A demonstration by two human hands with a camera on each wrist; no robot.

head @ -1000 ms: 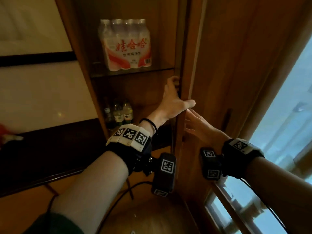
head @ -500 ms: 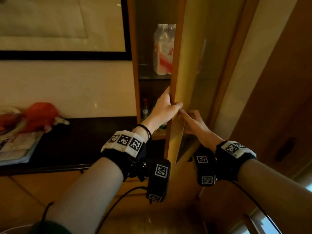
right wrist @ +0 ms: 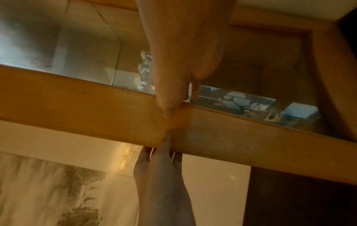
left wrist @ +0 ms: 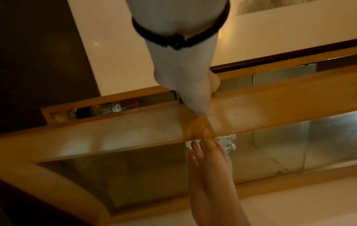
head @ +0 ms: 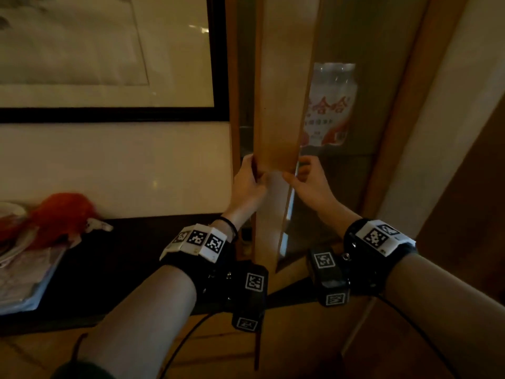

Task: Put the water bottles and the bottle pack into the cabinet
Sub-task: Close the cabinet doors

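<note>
Both hands are on the wooden frame of the cabinet door [head: 281, 110]. The left hand [head: 250, 184] grips the outer edge of that frame, with its fingers wrapped around the edge and its thumb lying on the front. The right hand [head: 310, 184] is just beside it on the other side of the same wooden strip. Its thumb presses on the wood and its fingers are bent against the glass edge, so it holds the door frame too. The two thumbs nearly meet on the front of the wood. The bottle pack [head: 329, 105] is inside the cabinet, up above the right hand, standing on a glass shelf [head: 352, 153] and seen through the door's glass. The water bottles [left wrist: 104, 109] are inside as well, lower than the left hand, and they show through the thin gap between the door and the cabinet side in the left wrist view. Far off to the left of the left hand, a red fluffy thing [head: 62, 214] lies on a dark counter [head: 131, 258]. A framed picture [head: 103, 50] hangs on the wall above it.
</note>
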